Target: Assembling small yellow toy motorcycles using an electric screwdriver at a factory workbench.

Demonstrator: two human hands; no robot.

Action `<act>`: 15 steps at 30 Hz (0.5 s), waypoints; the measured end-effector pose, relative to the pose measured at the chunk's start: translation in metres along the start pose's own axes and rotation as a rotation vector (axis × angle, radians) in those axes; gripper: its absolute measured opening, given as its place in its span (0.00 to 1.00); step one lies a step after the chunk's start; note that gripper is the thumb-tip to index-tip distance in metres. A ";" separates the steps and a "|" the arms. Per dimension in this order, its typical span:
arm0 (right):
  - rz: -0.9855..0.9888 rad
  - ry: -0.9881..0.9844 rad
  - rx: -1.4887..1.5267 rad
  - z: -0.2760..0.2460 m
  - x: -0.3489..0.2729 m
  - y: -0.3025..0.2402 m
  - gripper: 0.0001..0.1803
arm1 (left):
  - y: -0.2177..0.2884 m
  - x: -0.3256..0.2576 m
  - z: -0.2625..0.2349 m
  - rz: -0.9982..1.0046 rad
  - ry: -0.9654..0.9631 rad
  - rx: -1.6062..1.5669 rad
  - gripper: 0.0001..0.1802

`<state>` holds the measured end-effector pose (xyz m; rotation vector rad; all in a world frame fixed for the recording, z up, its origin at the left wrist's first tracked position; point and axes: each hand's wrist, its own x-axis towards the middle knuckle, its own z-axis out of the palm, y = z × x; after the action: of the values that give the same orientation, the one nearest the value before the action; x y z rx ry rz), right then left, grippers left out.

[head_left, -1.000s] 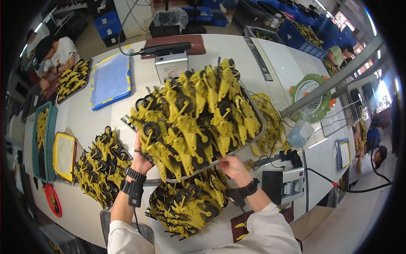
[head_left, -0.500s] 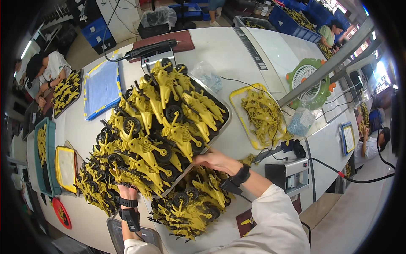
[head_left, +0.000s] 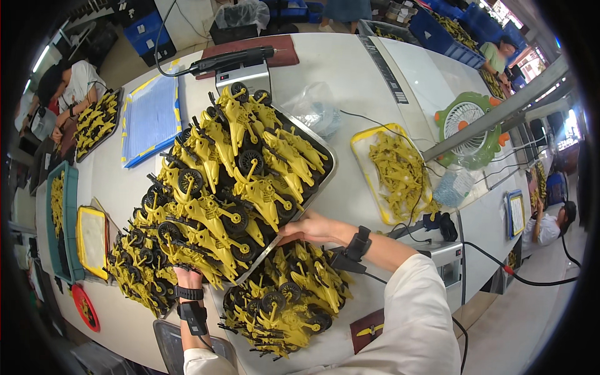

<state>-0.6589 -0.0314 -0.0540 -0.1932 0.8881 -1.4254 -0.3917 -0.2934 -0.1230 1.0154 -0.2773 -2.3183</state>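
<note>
A metal tray point(head_left: 329, 167) heaped with yellow toy motorcycles point(head_left: 209, 215) with black wheels is held up in both my hands, tilted across the picture. My right hand point(head_left: 310, 227) is closed on the tray's right edge, its fingertips hidden beneath. At the near left side, my left hand point(head_left: 187, 277) reaches under the load; most of its fingers are covered by the toys. Below the tray, close to my body, lies a second heap of yellow toy motorcycles point(head_left: 281, 306). Another pile of them point(head_left: 140, 275) sits at the tray's left, partly overlapped by it.
An electric screwdriver point(head_left: 232, 61) rests on a grey device behind the tray. To the right are a yellow-rimmed tray point(head_left: 367, 181) of yellow parts, a green fan point(head_left: 465, 128) and a metal bar point(head_left: 494, 111). A teal bin point(head_left: 76, 253) stands left. Co-workers sit around the table.
The loaded tray has shifted slightly left relative to the table, both hands staying on it. The view has turned a little, so the things behind appear farther right.
</note>
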 end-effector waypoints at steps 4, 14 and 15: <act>0.078 -0.013 0.028 -0.011 0.010 0.002 0.21 | -0.006 -0.004 0.018 -0.055 -0.057 -0.030 0.29; 0.155 -0.047 -0.014 -0.024 0.027 0.002 0.20 | -0.013 -0.006 0.027 -0.079 -0.137 -0.017 0.31; 0.170 -0.044 -0.034 -0.024 0.027 0.000 0.21 | -0.014 -0.004 0.027 -0.077 -0.151 0.002 0.32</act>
<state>-0.6770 -0.0466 -0.0809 -0.1700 0.8726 -1.2442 -0.4152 -0.2807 -0.1079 0.8668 -0.3045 -2.4693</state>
